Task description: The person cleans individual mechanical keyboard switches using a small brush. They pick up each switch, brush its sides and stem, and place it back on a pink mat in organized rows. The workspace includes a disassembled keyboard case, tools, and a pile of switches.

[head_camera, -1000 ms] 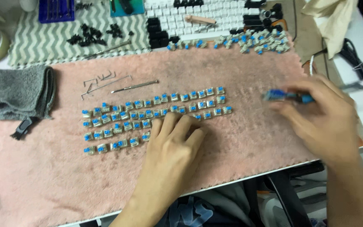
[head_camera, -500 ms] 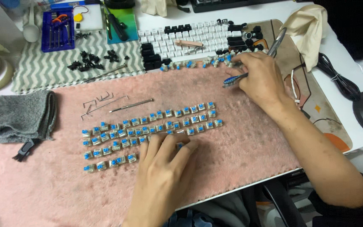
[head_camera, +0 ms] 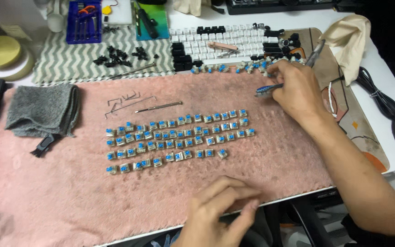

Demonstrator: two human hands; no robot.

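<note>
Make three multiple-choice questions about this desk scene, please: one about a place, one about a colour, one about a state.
1. Where does the grey cloth lie?
A. at the left end of the pink mat
B. on the keycaps
C. under the right hand

2. What colour are the stems of the switches in rows?
A. red
B. blue
C. green

3. How is the right hand occupied?
A. it lies flat and empty
B. it holds a blue-handled tool near the loose switches
C. it grips the cloth

Answers: 1 A, the cloth sits on the mat's left part. 2 B, each switch shows a blue top. 3 B, the tool sticks out from its fingers; the left hand rests at the mat's near edge.
</note>
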